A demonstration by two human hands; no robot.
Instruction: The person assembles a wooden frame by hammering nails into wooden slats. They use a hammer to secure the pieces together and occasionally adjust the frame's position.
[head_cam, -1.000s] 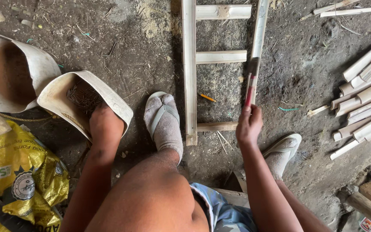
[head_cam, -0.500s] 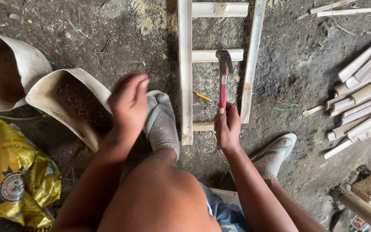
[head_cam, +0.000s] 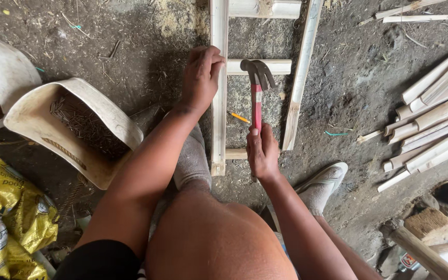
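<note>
Hammer (head_cam: 256, 85) sits gripped in your right hand (head_cam: 263, 153), head over the middle rung (head_cam: 265, 66); left hand (head_cam: 201, 78) pinches against the rail (head_cam: 218, 103) (probably a nail). Three rungs on, frame unfinished.

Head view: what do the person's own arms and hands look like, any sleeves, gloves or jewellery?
Both arms are bare along all that shows. The left hand and the right hand wear no gloves, and no ring, watch or bracelet shows on either. A bit of black cloth shows at the bottom edge by the left arm; whether it is a sleeve cannot be told.
</note>
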